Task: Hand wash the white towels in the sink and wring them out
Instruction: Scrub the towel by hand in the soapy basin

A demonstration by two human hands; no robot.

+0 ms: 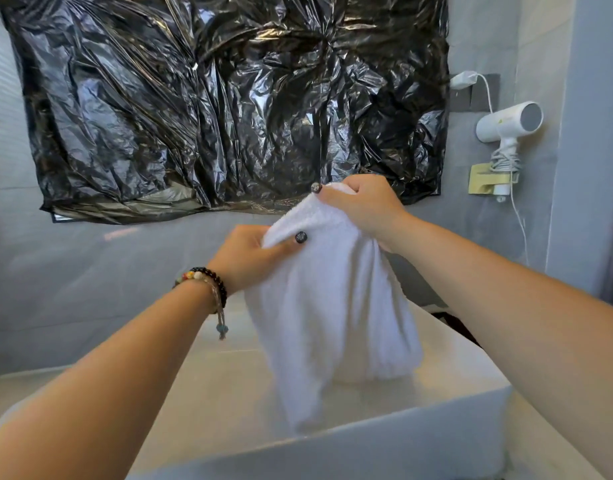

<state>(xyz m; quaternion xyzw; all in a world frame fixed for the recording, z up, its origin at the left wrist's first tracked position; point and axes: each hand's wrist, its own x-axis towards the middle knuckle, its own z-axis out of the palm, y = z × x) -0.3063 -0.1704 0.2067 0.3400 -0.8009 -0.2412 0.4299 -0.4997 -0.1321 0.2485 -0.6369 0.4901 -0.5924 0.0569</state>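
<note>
The white towel (pixel 329 306) is thick terry cloth, nubbly and matt. Behind it, the black plastic sheet (pixel 228 98) on the wall is thin, crinkled and very glossy. The hair dryer (pixel 509 123) has a smooth white plastic shell with a soft sheen. The sink (pixel 384 441) looks smooth and pale with a satin finish. The bracelet (pixel 208 282) carries polished beads, mostly dark.
</note>
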